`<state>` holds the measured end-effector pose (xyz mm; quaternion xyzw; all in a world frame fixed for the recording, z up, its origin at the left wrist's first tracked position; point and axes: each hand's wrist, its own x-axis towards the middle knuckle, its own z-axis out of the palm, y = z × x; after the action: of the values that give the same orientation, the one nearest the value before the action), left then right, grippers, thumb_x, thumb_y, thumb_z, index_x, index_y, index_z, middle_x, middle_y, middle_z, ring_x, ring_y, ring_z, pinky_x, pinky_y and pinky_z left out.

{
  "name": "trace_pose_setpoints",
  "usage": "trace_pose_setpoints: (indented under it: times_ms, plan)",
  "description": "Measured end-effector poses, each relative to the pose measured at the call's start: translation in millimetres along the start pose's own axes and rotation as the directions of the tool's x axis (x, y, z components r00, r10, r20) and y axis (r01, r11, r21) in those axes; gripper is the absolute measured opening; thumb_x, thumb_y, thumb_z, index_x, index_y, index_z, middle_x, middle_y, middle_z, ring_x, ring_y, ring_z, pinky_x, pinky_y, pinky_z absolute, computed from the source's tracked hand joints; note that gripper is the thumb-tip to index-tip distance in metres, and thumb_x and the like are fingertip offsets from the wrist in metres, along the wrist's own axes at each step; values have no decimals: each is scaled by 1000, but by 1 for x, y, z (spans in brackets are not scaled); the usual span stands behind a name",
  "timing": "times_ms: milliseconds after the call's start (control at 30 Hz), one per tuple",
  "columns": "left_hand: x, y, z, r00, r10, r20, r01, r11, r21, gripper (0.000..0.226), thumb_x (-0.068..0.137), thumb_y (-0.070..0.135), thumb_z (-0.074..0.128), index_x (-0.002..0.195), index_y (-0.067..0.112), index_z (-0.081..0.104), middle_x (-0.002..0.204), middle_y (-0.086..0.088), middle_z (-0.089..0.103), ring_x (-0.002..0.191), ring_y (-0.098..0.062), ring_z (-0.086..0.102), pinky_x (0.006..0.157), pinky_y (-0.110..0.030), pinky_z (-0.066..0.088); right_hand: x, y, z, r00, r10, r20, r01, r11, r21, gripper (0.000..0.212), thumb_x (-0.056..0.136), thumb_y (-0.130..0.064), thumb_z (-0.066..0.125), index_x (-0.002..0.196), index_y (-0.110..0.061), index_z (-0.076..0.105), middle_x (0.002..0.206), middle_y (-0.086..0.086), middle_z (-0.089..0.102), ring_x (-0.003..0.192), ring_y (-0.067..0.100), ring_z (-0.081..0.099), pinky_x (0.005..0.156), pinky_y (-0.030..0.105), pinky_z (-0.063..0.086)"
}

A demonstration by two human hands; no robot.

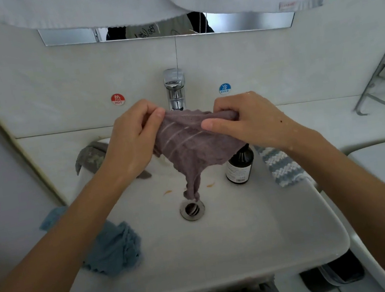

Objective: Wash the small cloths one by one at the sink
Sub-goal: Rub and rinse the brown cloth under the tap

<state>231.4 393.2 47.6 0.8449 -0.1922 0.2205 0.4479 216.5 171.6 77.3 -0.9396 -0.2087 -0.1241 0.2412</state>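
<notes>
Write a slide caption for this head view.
Both hands, left and right, hold a purple cloth above the sink.

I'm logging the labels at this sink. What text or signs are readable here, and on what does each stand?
"热 HOT": red round sticker on the wall, left of the tap.
"冷 COLD": blue round sticker on the wall, right of the tap.
Dark bottle: label print and barcode too small to read.
Hanging towel's red tag: blurred.
Mirror: reflected handwriting, unreadable.

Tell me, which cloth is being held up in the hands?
The purple cloth, gripped by both hands over the sink. The blue cloth, grey cloth and striped cloth lie on the rim.
</notes>
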Motion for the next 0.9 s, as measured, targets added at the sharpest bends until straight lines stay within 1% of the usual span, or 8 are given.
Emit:
trace_pose_setpoints:
  times_ms: [100, 200, 400, 533, 600, 700, 833, 900]
  plan:
    - [3, -5, -3, 997, -15, 79, 15, 1000, -1, 20, 101, 23, 47, 86, 15, 57, 73, 6, 56, 62, 1, 49, 58, -10, 37, -1, 6, -3, 999, -50, -12, 50, 998, 44, 26, 87, -49, 67, 78, -25, 62, 66, -3, 60, 62, 10, 53, 58, 25, 39]
    - [3, -5, -4, 991, -18, 136, 17, 1000, 3, 19, 101, 23, 46, 85, 20, 57, 72, 8, 58, 63, 3, 51, 60, -9, 37, 0, 11, -3, 997, -78, -2, 78, 993, 93, 31, 87, -43, 68, 75, -15, 63, 64, 0, 58, 59, 11, 50, 57, 26, 38]
    - [2, -1, -9, 957, -48, 287, 40, 999, 33, 22, 101, 29, 43, 83, 30, 56, 78, 13, 60, 66, 9, 56, 58, -6, 39, -4, 12, 2, 1000, -23, 3, 20, 923, 385, 20, 93, -19, 64, 77, -8, 65, 75, 15, 61, 66, 10, 53, 62, 19, 42]
    - [3, 5, -13, 929, -62, 364, 88, 995, -55, 20, 97, 32, 47, 82, 28, 60, 76, 8, 62, 64, 6, 58, 59, -7, 43, -4, 7, 8, 995, 57, -85, -5, 857, 515, 25, 97, -12, 59, 73, -18, 59, 63, -10, 54, 57, -4, 49, 57, 10, 40]
    - [4, 6, -18, 884, -85, 459, 149, 983, -105, 11, 89, 31, 59, 91, 22, 64, 81, 5, 68, 69, -2, 66, 61, -14, 52, -3, 7, 11, 989, 91, -116, -12, 832, 554, 23, 97, -12, 58, 74, -18, 59, 63, -12, 56, 58, -2, 53, 58, 13, 43]
    - [8, -1, -25, 775, -119, 621, 186, 982, -44, 21, 84, 17, 70, 105, 16, 65, 92, 2, 72, 79, -9, 70, 70, -22, 57, -3, 9, 12, 980, 147, -136, -39, 804, 594, 19, 94, -13, 63, 75, -15, 58, 65, -7, 58, 59, 2, 55, 58, 17, 46]
    - [10, -10, -32, 708, -179, 683, 74, 981, 181, 5, 85, 13, 70, 85, 17, 68, 77, 2, 70, 67, -9, 65, 65, -25, 53, -4, 14, 11, 964, 238, -122, -107, 763, 637, 25, 89, -13, 69, 70, -16, 53, 56, -14, 57, 52, -2, 53, 50, 13, 42]
    - [11, -15, -37, 703, -203, 681, 34, 967, 254, 11, 86, 16, 69, 76, 16, 67, 69, 2, 66, 62, -12, 60, 62, -31, 47, -5, 16, 10, 945, 309, -111, -150, 706, 692, 25, 89, -15, 69, 69, -16, 54, 54, -13, 58, 51, 2, 54, 50, 16, 44]
